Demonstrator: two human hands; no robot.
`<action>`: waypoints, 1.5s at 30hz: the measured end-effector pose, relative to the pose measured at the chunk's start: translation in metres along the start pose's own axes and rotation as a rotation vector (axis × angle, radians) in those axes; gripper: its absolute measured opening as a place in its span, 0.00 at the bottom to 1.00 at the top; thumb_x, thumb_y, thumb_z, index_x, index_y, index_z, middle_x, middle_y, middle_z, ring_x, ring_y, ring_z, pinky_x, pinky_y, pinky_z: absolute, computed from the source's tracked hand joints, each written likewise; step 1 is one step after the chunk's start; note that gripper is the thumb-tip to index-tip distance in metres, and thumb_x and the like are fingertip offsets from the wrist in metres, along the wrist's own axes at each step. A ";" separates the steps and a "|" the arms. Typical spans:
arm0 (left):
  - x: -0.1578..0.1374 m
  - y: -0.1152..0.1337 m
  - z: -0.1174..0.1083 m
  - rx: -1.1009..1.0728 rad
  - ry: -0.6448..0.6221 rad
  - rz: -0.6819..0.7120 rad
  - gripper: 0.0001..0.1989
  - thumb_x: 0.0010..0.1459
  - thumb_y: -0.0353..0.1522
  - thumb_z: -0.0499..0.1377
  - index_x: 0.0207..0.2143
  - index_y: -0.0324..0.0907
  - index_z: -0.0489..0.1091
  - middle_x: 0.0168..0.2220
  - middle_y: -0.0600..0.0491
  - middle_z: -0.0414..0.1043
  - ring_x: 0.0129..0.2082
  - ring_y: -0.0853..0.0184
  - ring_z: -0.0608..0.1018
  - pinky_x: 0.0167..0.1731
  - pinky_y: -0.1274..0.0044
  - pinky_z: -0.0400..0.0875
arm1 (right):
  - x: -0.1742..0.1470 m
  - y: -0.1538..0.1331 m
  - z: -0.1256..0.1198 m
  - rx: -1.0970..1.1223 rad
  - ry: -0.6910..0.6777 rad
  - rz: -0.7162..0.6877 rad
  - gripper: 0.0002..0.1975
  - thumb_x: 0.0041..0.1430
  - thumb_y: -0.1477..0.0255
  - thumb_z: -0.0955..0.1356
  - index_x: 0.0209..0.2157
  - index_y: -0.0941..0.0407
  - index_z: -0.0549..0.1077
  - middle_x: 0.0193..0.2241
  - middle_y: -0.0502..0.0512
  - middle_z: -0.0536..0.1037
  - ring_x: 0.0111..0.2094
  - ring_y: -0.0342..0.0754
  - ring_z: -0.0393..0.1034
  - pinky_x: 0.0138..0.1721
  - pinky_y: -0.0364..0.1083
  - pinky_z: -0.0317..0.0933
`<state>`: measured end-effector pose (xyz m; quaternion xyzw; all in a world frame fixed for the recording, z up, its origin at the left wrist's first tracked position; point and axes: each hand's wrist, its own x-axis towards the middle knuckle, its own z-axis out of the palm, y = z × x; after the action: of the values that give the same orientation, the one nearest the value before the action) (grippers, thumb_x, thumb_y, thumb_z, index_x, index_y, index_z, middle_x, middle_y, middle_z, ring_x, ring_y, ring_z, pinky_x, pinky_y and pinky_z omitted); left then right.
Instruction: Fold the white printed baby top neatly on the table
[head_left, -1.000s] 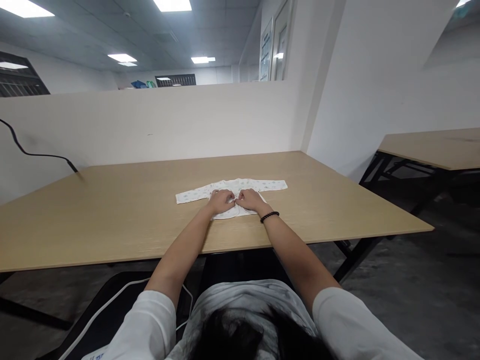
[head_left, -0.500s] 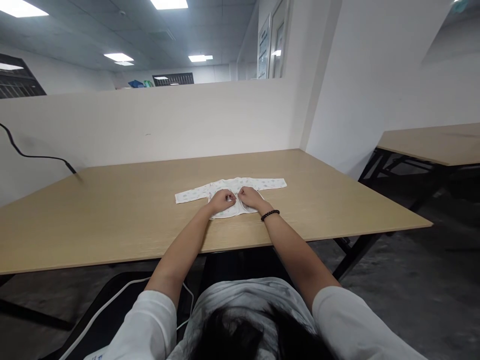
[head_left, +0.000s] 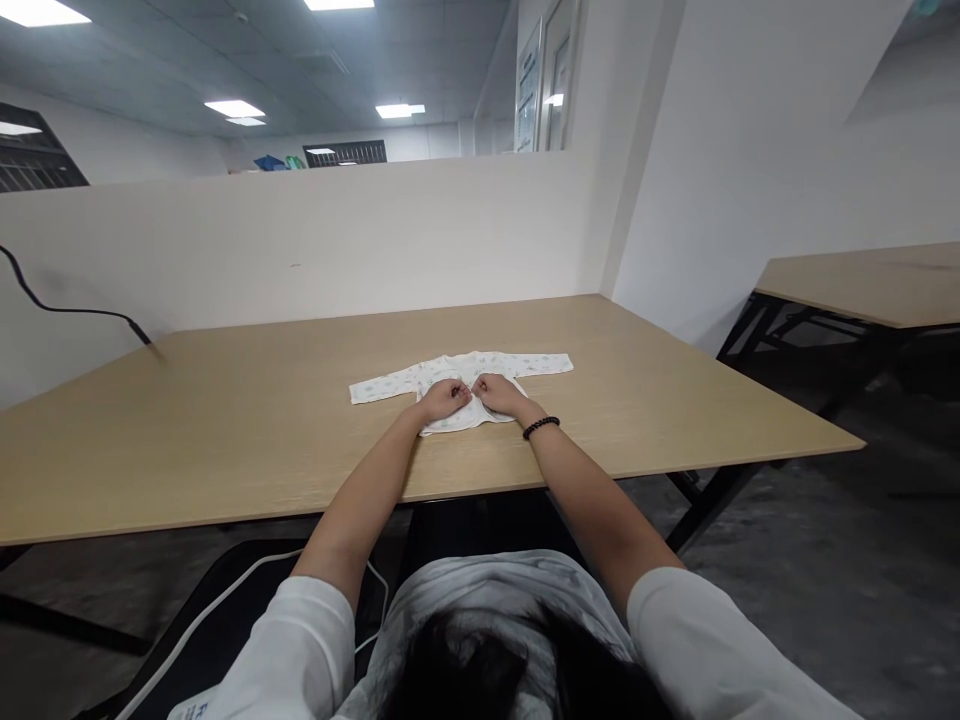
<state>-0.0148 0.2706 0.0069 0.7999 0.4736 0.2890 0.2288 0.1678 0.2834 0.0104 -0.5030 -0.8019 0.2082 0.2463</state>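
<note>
A little white shirt [head_left: 456,369] with small prints lies on the table [head_left: 262,430], in front of the person. Its two sleeves [head_left: 384,387] stick out, one to each side. The bottom edge is nearest to the person.

The left hand [head_left: 445,398] rests on the shirt, just left of its middle. The right hand [head_left: 498,394] is just right of the middle and wears a string of black beads [head_left: 541,428] at the wrist. The fingers of both hands are bent in, with the tips close together. They look like they pinch the cloth at the front, but it is too small to tell for sure. Under the right hand, the cloth seems a bit lifted.

The step in hand looks like small finger work at the middle of the shirt. The next move seems to call for soft, careful fingertips, with the two hands close together and the shirt kept flat.
</note>
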 end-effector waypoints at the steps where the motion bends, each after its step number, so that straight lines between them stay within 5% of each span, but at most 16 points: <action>1: 0.000 -0.001 0.000 -0.001 0.000 0.000 0.12 0.51 0.40 0.58 0.28 0.40 0.73 0.27 0.53 0.72 0.29 0.66 0.71 0.30 0.77 0.66 | 0.000 0.000 0.000 0.008 0.003 0.002 0.07 0.57 0.75 0.65 0.34 0.58 0.75 0.36 0.55 0.80 0.35 0.44 0.69 0.36 0.39 0.57; 12: 0.003 -0.005 0.002 -0.021 -0.008 -0.009 0.12 0.50 0.40 0.58 0.28 0.40 0.72 0.28 0.53 0.72 0.30 0.66 0.71 0.31 0.76 0.66 | -0.002 -0.004 -0.004 0.118 -0.005 0.030 0.11 0.50 0.81 0.64 0.33 0.61 0.77 0.32 0.54 0.80 0.32 0.43 0.70 0.33 0.38 0.58; 26: 0.000 0.001 0.000 -0.089 0.000 -0.043 0.11 0.48 0.38 0.58 0.28 0.39 0.72 0.25 0.55 0.70 0.28 0.68 0.69 0.29 0.77 0.63 | -0.004 -0.005 -0.006 0.131 0.012 0.034 0.04 0.48 0.76 0.70 0.27 0.61 0.78 0.26 0.54 0.80 0.30 0.43 0.70 0.30 0.39 0.57; 45: -0.002 0.006 -0.006 -0.206 -0.065 -0.051 0.08 0.43 0.36 0.59 0.23 0.41 0.65 0.22 0.58 0.65 0.24 0.71 0.66 0.25 0.80 0.59 | -0.010 -0.010 -0.008 0.146 -0.046 0.088 0.07 0.46 0.76 0.67 0.27 0.61 0.78 0.26 0.53 0.78 0.29 0.44 0.68 0.31 0.39 0.57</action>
<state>-0.0161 0.2668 0.0147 0.7687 0.4539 0.3042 0.3324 0.1695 0.2712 0.0208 -0.5136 -0.7670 0.2885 0.2544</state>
